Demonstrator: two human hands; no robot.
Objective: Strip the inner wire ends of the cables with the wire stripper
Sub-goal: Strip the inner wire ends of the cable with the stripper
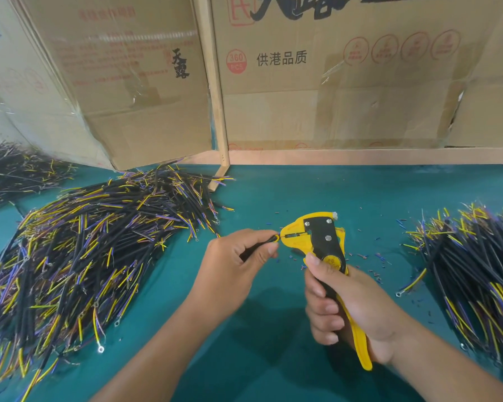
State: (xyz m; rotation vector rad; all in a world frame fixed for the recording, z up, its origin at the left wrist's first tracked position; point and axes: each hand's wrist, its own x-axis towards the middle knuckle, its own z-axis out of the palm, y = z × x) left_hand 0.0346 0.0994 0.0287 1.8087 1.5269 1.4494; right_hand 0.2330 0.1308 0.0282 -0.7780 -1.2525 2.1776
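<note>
Ahead of you: green mat (346, 192) covers bench. Cardboard boxes (317, 82) stand along back edge, red + black print, clear tape on seams. One box (128, 91) at your left leans fwd, tilted, tape peeling. Wood post (212, 82) upright betw. boxes; wood rail (360, 155) runs along box bottoms at your right. Short wood strip (217, 177) lies at post foot. Tiny insulation scraps (372, 258) scattered on mat, centre-right.
</note>
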